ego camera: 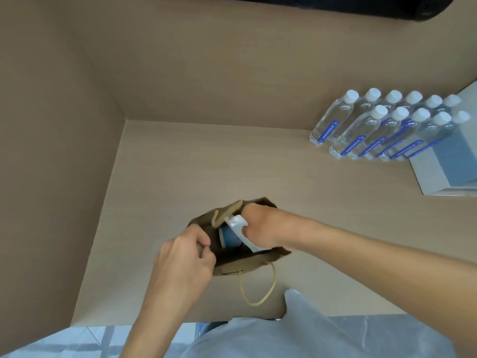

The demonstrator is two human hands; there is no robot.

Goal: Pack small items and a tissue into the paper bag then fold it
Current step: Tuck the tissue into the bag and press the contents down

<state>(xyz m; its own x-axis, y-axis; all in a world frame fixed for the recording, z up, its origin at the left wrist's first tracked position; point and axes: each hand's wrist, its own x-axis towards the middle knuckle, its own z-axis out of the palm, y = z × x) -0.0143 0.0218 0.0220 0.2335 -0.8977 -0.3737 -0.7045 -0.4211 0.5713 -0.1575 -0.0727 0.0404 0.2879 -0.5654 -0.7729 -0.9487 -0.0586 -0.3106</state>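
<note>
Brown paper walls rise at the left and back of the bench [180, 164]. Your left hand [184, 257] pinches the bag's [247, 264] left rim, fingers closed on the paper, holding its mouth open. The bag stands near the bench's front edge, a looped handle [258, 288] hanging toward you. Inside it sits a blue item [231, 239]. Your right hand [260, 226] reaches into the mouth, gripping a white packet [241, 228] that is half inside; whether it is the tissue I cannot tell. Far right, water bottles [382, 127] stand in two rows beside a blue-and-white box [449, 161].
</note>
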